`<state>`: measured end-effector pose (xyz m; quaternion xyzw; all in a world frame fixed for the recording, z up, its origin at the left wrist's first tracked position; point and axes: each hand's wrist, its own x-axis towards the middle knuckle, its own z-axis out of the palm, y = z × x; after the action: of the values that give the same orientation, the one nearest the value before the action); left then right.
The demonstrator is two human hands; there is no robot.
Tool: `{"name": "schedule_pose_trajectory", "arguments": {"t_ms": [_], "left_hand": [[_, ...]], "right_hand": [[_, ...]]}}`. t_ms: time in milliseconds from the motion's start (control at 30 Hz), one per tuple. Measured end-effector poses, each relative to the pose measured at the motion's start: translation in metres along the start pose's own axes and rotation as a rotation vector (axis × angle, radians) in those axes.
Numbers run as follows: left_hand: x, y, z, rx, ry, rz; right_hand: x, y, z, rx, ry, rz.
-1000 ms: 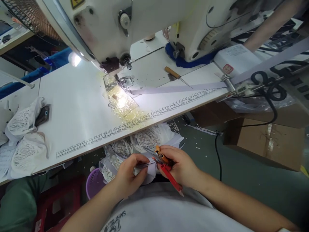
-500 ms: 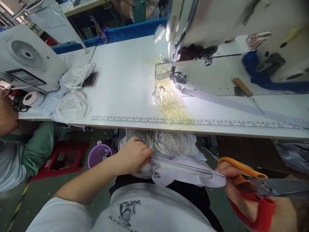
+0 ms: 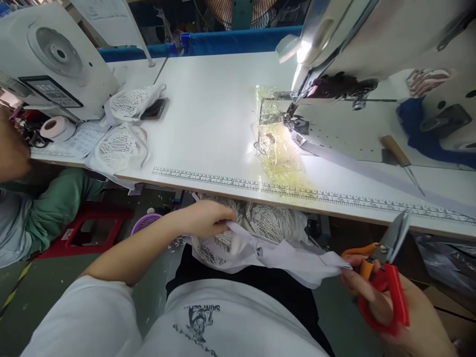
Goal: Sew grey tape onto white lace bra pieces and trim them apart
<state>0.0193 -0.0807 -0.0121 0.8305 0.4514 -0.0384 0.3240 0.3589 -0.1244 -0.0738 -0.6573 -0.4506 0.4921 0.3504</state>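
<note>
A white lace bra [image 3: 273, 223] lies across my lap, under the table's front edge. My left hand [image 3: 208, 218] is closed on its pale fabric band [image 3: 290, 255] near the lace cups. Stretched to the right, the band's far end is pinched between the thumb and fingers of my right hand [image 3: 375, 292]. That same hand also has scissors [image 3: 388, 263] in it, with one orange and one red handle. Their blades point up and away toward the table, clear of the fabric.
A sewing machine [image 3: 334, 74] with its lamp lit stands at the right of the white table [image 3: 208, 129]. A wooden-handled awl [image 3: 397, 151] lies beside it. More lace cups [image 3: 121, 148] and a phone [image 3: 155, 109] are at left, near a co-worker's arm [image 3: 13, 148]. A purple basket [image 3: 144, 222] is below.
The scissors have swung from pointing right to pointing up. The band has turned over and lies less flat between my hands. My view has shifted a little to the left.
</note>
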Motion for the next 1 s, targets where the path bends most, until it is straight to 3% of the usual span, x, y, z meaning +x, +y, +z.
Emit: {"name": "schedule_pose_trajectory", "arguments": {"t_ms": [167, 267, 333, 433, 500, 600, 667, 800, 1000], "left_hand": [[0.010, 0.007, -0.008, 0.098, 0.133, -0.194], [-0.001, 0.022, 0.002, 0.204, 0.314, -0.242], [-0.011, 0.032, 0.017, 0.143, 0.339, -0.103], [-0.013, 0.038, 0.053, -0.087, 0.010, 0.316], [-0.004, 0.036, 0.079, -0.045, -0.010, 0.366], [0.019, 0.024, 0.101, 0.068, 0.129, 0.298], [0.033, 0.014, 0.099, 0.094, 0.178, 0.241], [0.051, -0.003, 0.071, 0.129, 0.159, 0.126], [0.050, -0.005, 0.041, 0.110, 0.083, 0.139]], "right_hand": [[0.003, 0.000, 0.003, 0.109, 0.032, 0.207], [0.000, -0.003, 0.004, 0.080, 0.072, 0.249], [-0.002, -0.004, 0.004, 0.049, 0.057, 0.250], [-0.004, -0.004, 0.004, 0.019, 0.032, 0.224], [-0.004, -0.004, 0.003, 0.010, 0.030, 0.195], [-0.005, -0.004, 0.002, 0.009, 0.003, 0.170], [-0.006, -0.003, 0.000, 0.017, -0.021, 0.171], [-0.007, 0.001, -0.003, 0.054, -0.006, 0.168], [-0.010, 0.011, -0.005, 0.092, 0.028, 0.138]]}}
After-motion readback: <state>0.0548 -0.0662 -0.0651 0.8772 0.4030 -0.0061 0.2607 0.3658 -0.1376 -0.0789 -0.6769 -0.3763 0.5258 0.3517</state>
